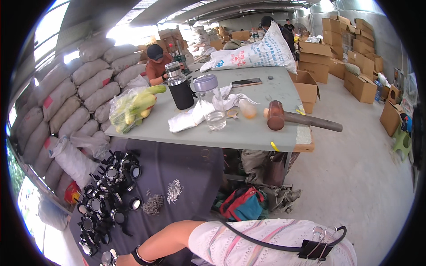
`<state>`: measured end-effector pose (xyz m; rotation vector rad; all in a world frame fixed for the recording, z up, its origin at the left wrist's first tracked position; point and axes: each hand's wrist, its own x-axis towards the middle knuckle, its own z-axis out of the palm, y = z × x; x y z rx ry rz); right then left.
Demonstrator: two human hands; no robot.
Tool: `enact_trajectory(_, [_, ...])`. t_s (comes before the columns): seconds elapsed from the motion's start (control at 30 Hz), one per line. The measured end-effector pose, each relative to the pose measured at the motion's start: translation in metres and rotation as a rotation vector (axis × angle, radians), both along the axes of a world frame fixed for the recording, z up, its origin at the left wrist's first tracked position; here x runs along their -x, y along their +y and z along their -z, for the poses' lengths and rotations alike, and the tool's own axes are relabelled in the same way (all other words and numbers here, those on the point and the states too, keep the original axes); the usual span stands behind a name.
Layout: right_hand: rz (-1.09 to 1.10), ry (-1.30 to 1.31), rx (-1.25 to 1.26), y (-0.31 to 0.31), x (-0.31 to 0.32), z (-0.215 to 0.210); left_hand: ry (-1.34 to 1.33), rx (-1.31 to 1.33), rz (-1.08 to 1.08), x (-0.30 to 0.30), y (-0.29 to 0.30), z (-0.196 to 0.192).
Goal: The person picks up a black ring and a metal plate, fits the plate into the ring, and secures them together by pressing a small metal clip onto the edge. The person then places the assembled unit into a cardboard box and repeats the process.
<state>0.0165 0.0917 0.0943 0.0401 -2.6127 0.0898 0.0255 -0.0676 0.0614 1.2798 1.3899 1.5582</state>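
My right arm comes in from the lower right, in a white sleeve with pink and grey stripes, and bends left. My right hand [124, 260] is at the bottom edge, mostly cut off, with a black band [141, 256] at the wrist. Its fingers do not show. Beside it is a round silver-and-black piece [107, 257]; whether I hold it is unclear. Many black parts with round, pale, metal-rimmed faces [95, 204] lie heaped on the dark cloth [195, 177]. Near them are a pile of small metal pieces [153, 204] and thin silver pins [175, 191]. My left hand is out of view.
A grey-green table [248, 137] bears a wooden-handled mallet [276, 116], a clear bottle [216, 116], a black-sleeved bottle [181, 91], a phone [246, 82] and bagged vegetables [135, 108]. Stacked sacks [73, 99] line the left; cartons [360, 84] stand right. Another person [157, 64] works beyond.
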Motion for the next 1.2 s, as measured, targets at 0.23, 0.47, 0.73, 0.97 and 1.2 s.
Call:
enact_trajectory(0.23, [0.329, 0.527, 0.076, -0.018, -0.079, -0.013, 0.044, -0.090, 0.007, -0.014, -0.007, -0.019])
enact_trajectory(0.47, [0.435, 0.215, 0.032, -0.069, -0.181, 0.035, -0.010, 0.099, -0.004, -0.014, 0.000, -0.026])
enact_trajectory(0.73, [0.430, 0.139, -0.101, -0.084, -0.216, 0.021, 0.019, 0.060, -0.064, -0.005, 0.020, 0.009])
enact_trajectory(0.97, [0.416, 0.400, 0.201, -0.040, -0.164, -0.004, -0.194, -0.104, 0.025, -0.002, 0.032, 0.023])
enact_trajectory(1.2, [0.386, 0.212, 0.202, -0.037, -0.129, 0.017, -0.075, -0.070, -0.034, 0.000, 0.029, 0.024])
